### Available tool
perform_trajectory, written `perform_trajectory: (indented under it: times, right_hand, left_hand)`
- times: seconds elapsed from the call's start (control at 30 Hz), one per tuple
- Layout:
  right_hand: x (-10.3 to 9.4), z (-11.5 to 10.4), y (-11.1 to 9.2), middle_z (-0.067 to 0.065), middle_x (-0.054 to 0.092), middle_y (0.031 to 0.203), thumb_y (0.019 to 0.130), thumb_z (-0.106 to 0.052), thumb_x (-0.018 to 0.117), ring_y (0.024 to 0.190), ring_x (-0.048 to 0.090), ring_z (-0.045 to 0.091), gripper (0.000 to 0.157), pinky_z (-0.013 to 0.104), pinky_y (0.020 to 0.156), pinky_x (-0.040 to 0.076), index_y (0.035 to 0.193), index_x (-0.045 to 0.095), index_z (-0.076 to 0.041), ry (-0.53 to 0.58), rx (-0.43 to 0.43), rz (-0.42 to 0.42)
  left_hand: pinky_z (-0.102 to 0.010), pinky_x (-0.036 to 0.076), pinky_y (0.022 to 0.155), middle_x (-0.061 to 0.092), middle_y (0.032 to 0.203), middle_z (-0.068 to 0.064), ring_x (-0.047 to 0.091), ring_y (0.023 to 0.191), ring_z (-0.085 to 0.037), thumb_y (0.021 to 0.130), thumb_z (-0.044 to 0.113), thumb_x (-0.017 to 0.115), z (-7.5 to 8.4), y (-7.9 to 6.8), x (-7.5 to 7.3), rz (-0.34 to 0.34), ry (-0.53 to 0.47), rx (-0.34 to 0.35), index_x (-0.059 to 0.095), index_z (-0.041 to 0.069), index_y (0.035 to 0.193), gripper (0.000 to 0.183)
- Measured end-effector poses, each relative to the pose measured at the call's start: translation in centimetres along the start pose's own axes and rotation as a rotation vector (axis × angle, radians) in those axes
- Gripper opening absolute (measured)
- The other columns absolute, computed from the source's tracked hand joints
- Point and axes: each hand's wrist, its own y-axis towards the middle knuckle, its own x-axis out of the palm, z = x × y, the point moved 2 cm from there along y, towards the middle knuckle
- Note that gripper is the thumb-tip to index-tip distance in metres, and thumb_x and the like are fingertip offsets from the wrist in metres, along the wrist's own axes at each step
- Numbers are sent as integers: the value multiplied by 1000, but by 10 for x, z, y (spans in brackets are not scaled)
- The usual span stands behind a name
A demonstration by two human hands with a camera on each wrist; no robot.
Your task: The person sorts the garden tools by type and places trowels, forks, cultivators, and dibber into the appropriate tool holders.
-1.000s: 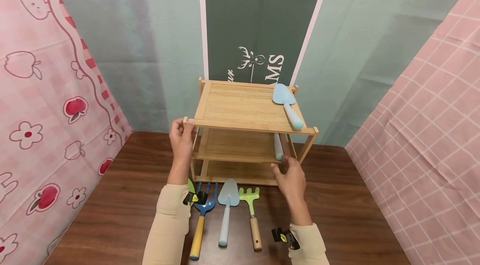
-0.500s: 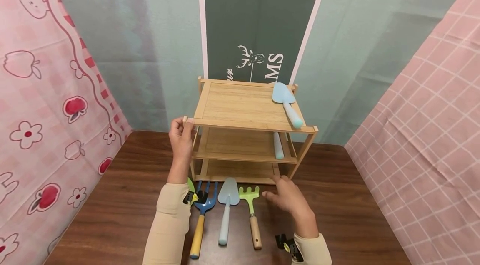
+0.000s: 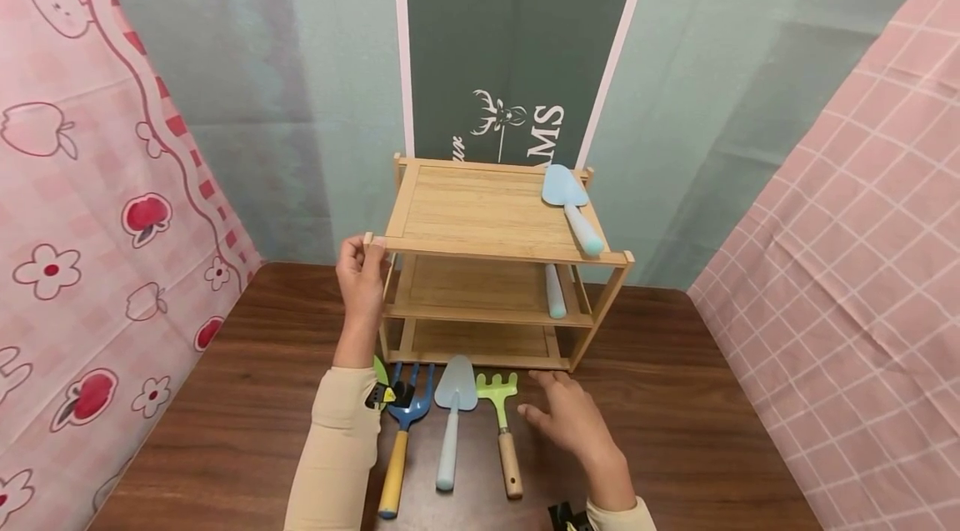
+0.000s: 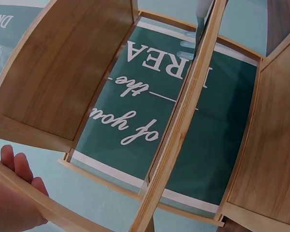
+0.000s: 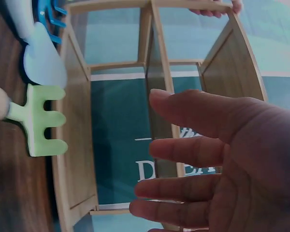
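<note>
"What does the left hand point(image 3: 362, 285) have?"

"The shelf point(image 3: 480, 210), by its top front left corner. The thumb lies on the near side, and the left wrist view shows fingers curled round the wooden rail. It's a firm-looking grip."

"And the right hand point(image 3: 576, 421)?"

"Released. Its fingers are extended and loosely spread, the thumb apart from them. It is over the table point(image 3: 690, 431), in front of the shelf's right side."

"Where is the rake point(image 3: 504, 429) from those fingers?"

"Just beside them, to the left of the thumb tip, with a small gap between. Its green tines point at the shelf's bottom front edge; its wooden handle points back toward the person. Whether the tines touch the shelf, I can't tell."

"What lies farther left?"

"A trowel point(image 3: 451, 431), then the fork point(image 3: 402, 441), blue tines and yellow handle. By the left sleeve point(image 3: 337, 448) a green thing point(image 3: 380, 373) shows, mostly hidden."

"Anything on the shelf?"

"A second trowel point(image 3: 573, 214) lies on the top tier at the right, blade to the back. Below it, a pale handle point(image 3: 555, 291) shows on the middle tier, its far end hidden."
</note>
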Motion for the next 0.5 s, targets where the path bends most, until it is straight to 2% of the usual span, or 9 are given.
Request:
perform_trajectory:
  times: [0.23,0.5]
  right_hand:
    - [10,0,-14,23,56,113,80,-30,73,101,55,42,49,59,79,41,119,60,-3,-56,-41,11]
    - [23,1,-27,22,59,106,77,-29,75,95,57,41,48,58,72,44,114,62,-2,-109,-81,-3]
  left_hand:
    - [-27,43,69,53,75,-1,51,74,-12,93,6,52,-18,6,-7,7,-20,2,48,2,92,5]
    - [-28,44,69,52,76,-5,51,73,-12,91,12,56,-22,7,-8,19,-10,23,49,3,94,12]
